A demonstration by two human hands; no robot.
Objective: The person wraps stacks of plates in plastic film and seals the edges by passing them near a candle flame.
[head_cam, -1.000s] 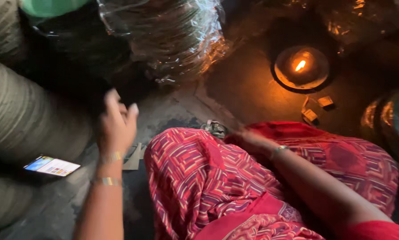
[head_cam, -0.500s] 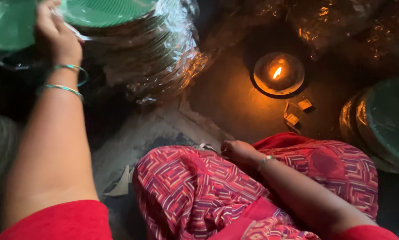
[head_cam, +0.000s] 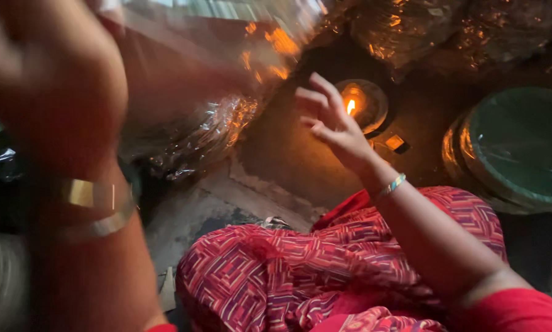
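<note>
Close before the lit lamp (head_cam: 363,106) on the floor (head_cam: 288,166), held the right hand (head_cam: 337,132) up, fingers spread loose and empty, probably to avoid the flame. Had the left hand (head_cam: 54,86) raised beside the plastic-wrapped bundle (head_cam: 208,123) at upper left; too blurred to tell its grip

a dim floor-level home workshop: plastic-wrapped stacks of green disposable plates (head_cam: 521,147) surround a small burning oil lamp (head_cam: 362,106) on rough cement floor (head_cam: 227,203).

shiny plastic-wrapped bundles around a dim floor

a clear crinkled wrapped bundle (head_cam: 196,132) lies left of centre, blurred; another glinting wrapped pack (head_cam: 411,31) sits at the top; a wrapped stack of round green plates (head_cam: 509,154) stands right.
</note>
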